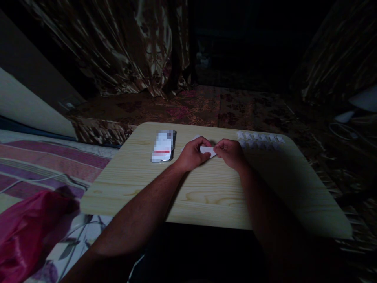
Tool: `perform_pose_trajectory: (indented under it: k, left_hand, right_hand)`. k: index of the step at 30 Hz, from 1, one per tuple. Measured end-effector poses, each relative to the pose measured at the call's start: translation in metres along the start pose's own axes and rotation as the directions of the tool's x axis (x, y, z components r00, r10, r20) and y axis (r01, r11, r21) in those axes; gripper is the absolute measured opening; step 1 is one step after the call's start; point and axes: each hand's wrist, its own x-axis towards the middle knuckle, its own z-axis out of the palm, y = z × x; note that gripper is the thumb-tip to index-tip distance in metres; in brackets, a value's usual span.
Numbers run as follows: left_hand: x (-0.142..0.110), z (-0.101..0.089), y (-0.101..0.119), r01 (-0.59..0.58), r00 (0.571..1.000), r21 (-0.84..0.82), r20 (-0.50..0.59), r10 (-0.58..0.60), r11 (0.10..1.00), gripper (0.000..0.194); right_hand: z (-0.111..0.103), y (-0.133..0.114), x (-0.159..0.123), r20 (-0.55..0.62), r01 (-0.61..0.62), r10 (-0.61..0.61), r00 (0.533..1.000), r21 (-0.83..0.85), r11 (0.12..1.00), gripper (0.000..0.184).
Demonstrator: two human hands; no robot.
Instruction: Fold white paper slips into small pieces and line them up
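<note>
Between my two hands, above the middle of the wooden table (212, 196), is a small piece of white paper (207, 151). My left hand (194, 153) is closed on its left part, with the thumb along the lower edge. At the paper's right end, my right hand (229, 152) pinches it with thumb and fingers. Behind my left hand another bit of white paper (195, 137) shows, mostly hidden. To the right of my right hand stand several small folded white paper pieces (260, 137) in two rows.
A phone (162, 146) with a lit screen lies on the table's left side. A striped bedspread (53, 163) and a pink cloth (29, 228) are at the left. Patterned curtains (118, 43) hang behind a ledge with floral cloth (182, 104). A white cable (32, 179) crosses the bed.
</note>
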Motion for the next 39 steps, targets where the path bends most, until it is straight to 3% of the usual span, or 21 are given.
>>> perform_pose_trajectory:
  k: [9,20,39]
  left_hand:
    - [0.001,-0.003,-0.005,0.008,1.000,0.005,-0.004,-0.008,1.000,0.027]
    - [0.002,-0.005,-0.003,0.015,1.000,0.051,-0.013,-0.015,0.999,0.026]
    - [0.001,-0.005,-0.001,0.021,0.999,0.077,-0.046,-0.017,0.997,0.026]
  right_hand:
    - [-0.005,0.002,0.001,0.037,-0.040,0.038,0.999,0.049,0.998,0.016]
    - [-0.013,0.003,0.002,0.067,-0.050,0.050,0.996,-0.007,0.999,0.020]
    - [-0.016,0.001,0.002,0.019,-0.065,0.065,0.998,0.005,0.998,0.026]
